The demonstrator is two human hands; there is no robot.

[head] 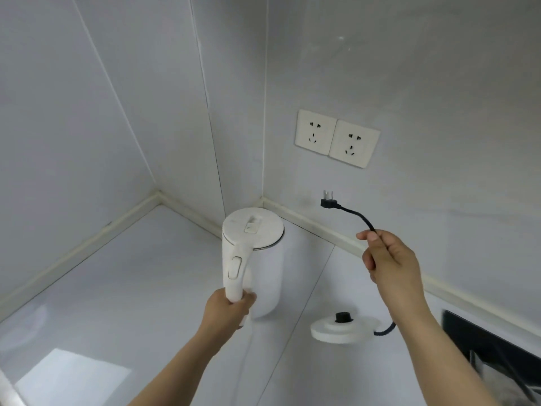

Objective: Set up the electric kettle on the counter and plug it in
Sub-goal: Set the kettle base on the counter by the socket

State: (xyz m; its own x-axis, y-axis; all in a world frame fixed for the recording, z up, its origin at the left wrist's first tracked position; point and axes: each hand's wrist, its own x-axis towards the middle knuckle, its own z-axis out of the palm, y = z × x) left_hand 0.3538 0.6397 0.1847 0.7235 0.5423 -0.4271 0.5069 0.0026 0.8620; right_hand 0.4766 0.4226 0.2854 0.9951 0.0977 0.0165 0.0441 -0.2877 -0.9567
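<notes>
Item: white electric kettle (257, 259), lid shut, held by its handle in the left hand (229, 309), fingers wrapped round the lower handle; whether its bottom rests on the tabletop (117, 288) or hangs just above cannot be told

Item: round white power base (344, 328) with black centre connector, flat on the tabletop, to the right of the kettle and apart from it; nothing stands on it

Item: dark cord (355, 213), running from the right edge of the base, behind the right hand (389, 259), up to a black plug (329, 202); the plug hangs free in the air, up and to the right of the kettle, pins pointing upward

Item: right hand, thumb and forefinger pinching the cord a little behind the plug, other fingers curled in

Item: double wall socket (336, 137), two white plates side by side, above and to the right of the kettle, above the plug; both vacant

Step in hand, as judged: bringing the plug toward the socket; kettle not yet seated on the base

Next move calls for: a grip on the plug body itself, pins turned to face the wall and matched to the slots, then a straight push; kettle then lowered onto the base connector
</notes>
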